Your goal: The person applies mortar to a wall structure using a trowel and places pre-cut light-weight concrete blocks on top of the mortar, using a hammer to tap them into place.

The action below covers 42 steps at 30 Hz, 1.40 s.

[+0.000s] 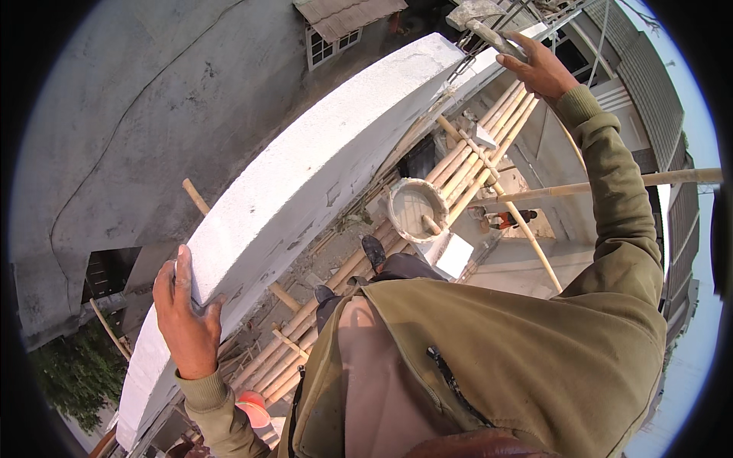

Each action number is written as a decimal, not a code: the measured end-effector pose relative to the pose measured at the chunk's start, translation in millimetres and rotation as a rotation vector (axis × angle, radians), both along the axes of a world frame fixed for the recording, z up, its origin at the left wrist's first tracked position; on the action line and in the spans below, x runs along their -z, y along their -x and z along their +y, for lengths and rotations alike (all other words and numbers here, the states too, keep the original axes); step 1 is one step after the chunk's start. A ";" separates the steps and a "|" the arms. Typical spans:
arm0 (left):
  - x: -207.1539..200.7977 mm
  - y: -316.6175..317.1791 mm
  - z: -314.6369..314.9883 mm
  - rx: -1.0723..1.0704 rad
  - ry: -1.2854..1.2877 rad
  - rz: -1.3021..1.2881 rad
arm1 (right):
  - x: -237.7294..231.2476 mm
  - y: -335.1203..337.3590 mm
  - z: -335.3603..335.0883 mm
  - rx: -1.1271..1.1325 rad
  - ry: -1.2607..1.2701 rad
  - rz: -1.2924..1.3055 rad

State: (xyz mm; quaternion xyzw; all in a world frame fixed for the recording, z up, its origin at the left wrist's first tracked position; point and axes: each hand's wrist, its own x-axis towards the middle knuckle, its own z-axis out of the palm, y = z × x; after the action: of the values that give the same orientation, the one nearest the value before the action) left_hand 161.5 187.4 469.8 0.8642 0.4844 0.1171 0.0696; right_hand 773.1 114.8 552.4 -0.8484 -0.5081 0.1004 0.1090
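Note:
My left hand [187,320] lies on the top of a white block wall [305,149], fingers stretched out and thumb apart. Raised at the upper right, my right hand [534,67] is wrapped round the thick grey handle of a mortar-caked tool [492,37]. The tool's pale, crusted head is above the far part of the wall; its exact kind is unclear. Below, a round bucket [417,209] caked with mortar stands on the bamboo scaffold [469,172], with a short handle sticking out of it.
My shoes [372,252] are on the bamboo poles. A white block [454,256] sits beside the bucket. One long pole [611,185] crosses at the right. Another person [513,219] is far below. An orange-red container [253,408] shows by my left sleeve. A grey wall [114,145] rises beyond.

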 end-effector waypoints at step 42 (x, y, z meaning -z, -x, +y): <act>4.7 5.5 0.4 0.042 -0.078 -0.024 | 52.9 93.0 -25.5 -0.503 -0.347 -0.235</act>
State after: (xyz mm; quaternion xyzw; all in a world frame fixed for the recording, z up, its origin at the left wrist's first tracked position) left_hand 156.0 187.8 465.2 0.8748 0.4603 0.1447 0.0441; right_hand 680.1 89.3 499.5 -0.6708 -0.7205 -0.0628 0.1644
